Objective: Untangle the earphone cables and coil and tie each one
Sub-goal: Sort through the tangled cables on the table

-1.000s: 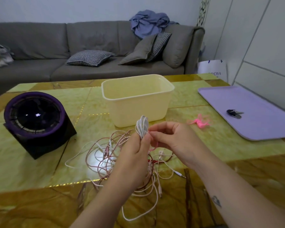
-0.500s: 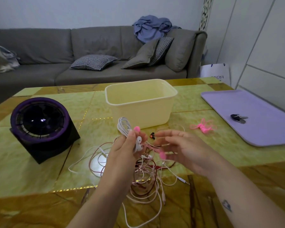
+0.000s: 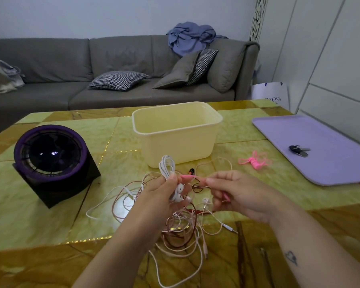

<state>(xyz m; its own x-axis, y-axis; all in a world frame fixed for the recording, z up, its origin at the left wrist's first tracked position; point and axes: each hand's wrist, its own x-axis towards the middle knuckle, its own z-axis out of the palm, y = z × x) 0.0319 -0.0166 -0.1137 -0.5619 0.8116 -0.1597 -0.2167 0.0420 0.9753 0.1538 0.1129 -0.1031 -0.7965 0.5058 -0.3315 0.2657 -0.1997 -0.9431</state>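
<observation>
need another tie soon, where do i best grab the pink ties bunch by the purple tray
Pinch the bunch of thin pink ties at its thick clumped middle, coming straight down from above: it lies flat on the yellow-green table, and its loops splay thin sideways.

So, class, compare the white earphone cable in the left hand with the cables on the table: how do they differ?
The white cable is coiled; the table cables lie tangled. The white cable is held up by the left hand; the table cables rest on the tabletop. Both are thin earphone leads.
</observation>
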